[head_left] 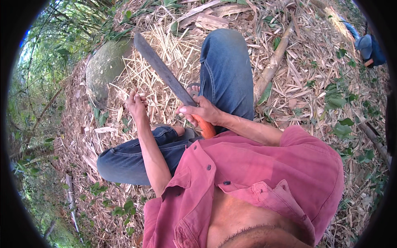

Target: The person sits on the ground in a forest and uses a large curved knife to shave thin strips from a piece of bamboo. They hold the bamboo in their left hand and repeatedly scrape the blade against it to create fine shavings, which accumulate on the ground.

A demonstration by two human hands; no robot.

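My right hand (202, 110) is wrapped round the orange handle (205, 127) of a machete, close to where the blade begins. The long dark blade (161, 68) slants up and to the left, its broad tip hanging over pale shavings beside a rock. To the left of the blade, apart from it, my left hand (137, 103) is raised with its fingers pinched together. A thin pale sliver may lie between those fingertips, but it is too fine to make out. Cut slivers (159, 47) are heaped on the ground beyond both hands.
A rounded grey-green rock (106, 68) stands left of the sliver heap. My bent right knee (226, 53) rises just right of the blade. A bamboo pole (275, 62) lies farther right, and a blue bundle (370, 49) sits at the far right edge. Dry leaves and strips cover the ground.
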